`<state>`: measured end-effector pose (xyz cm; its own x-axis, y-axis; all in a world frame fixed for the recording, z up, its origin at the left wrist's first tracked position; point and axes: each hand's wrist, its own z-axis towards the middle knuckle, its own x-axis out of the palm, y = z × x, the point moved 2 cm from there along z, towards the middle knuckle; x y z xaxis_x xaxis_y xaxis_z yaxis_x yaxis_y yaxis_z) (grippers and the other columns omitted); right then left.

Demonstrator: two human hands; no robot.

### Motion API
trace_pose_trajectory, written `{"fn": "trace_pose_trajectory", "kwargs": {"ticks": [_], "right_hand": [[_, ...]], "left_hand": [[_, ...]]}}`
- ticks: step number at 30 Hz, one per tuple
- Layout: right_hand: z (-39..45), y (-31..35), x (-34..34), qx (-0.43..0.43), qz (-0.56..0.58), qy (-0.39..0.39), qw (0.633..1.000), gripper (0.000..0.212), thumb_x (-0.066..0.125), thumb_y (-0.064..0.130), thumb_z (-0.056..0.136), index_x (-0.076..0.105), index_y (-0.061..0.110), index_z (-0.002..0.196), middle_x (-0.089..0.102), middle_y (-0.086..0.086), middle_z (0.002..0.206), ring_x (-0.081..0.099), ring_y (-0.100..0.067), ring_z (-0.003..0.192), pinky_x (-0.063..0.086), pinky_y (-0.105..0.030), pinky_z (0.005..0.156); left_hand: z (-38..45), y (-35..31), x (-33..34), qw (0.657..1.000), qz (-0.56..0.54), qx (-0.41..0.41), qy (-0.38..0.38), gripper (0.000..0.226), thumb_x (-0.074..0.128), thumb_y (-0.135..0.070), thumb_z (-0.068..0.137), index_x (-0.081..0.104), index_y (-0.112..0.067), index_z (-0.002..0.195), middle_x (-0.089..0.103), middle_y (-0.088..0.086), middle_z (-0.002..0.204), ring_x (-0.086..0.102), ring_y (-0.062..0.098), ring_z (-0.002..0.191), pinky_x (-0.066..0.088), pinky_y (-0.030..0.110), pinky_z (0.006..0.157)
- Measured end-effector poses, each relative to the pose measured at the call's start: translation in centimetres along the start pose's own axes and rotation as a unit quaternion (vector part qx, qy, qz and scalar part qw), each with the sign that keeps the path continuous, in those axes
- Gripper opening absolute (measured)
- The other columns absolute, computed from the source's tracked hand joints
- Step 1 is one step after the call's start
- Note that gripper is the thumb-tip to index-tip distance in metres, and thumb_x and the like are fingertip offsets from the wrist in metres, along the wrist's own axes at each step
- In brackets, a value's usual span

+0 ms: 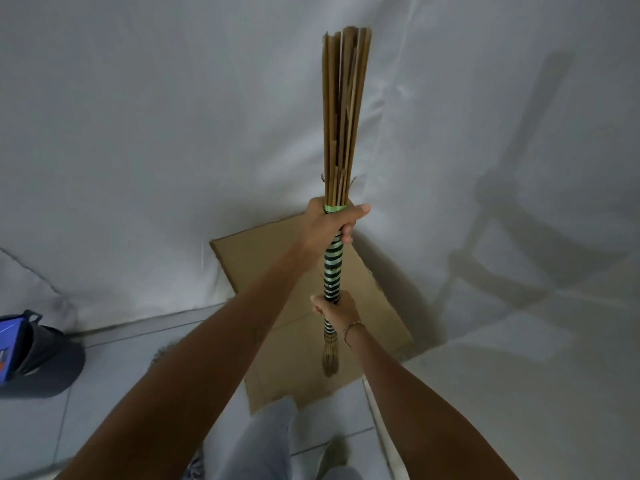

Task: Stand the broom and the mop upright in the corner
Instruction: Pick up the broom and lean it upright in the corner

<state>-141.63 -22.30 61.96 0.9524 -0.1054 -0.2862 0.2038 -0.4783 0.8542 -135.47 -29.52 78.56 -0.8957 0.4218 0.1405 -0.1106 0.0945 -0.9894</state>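
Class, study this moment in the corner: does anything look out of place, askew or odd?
Yes. The broom is upside down: its bristles point up the wall and the striped handle end hangs just above the cardboard sheet, apparently not resting on it. The left hand and right hand both grip it. No mop is in view.

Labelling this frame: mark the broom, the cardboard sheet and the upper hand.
broom [344, 109]: head view, on the bristles.
cardboard sheet [263, 261]: head view, on its bare left part.
left hand [329, 221]: head view, on its back.
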Motion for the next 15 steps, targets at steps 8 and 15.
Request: {"fn": "trace_pose_trajectory", "kwargs": {"ticks": [8, 15], "right_hand": [[14.1, 1.3, 1.4, 0.081, -0.02, -0.019, 0.996, 0.027, 0.066, 0.026, 0.079, 0.056, 0.008, 0.061, 0.055, -0.007, 0.061, 0.05, -0.021, 0.059, 0.038, -0.029, 0.06], [29.7, -0.9, 5.1, 0.162, -0.081, -0.025, 0.983, 0.028, 0.061, 0.022, 0.071, 0.038, 0.016, 0.056, 0.044, -0.006, 0.062, 0.04, -0.02, 0.063, 0.031, -0.031, 0.061]], "left_hand": [[11.8, 4.9, -4.9, 0.999, 0.049, -0.018, -0.003, 0.035, 0.068, -0.016, 0.085, 0.051, -0.007, 0.055, 0.052, 0.003, 0.05, 0.05, 0.017, 0.049, 0.05, 0.028, 0.062], [25.5, 13.1, -10.2, 0.994, 0.082, -0.068, -0.01, 0.039, 0.07, -0.022, 0.084, 0.053, -0.008, 0.052, 0.054, 0.007, 0.053, 0.052, 0.016, 0.052, 0.049, 0.033, 0.069]]}}
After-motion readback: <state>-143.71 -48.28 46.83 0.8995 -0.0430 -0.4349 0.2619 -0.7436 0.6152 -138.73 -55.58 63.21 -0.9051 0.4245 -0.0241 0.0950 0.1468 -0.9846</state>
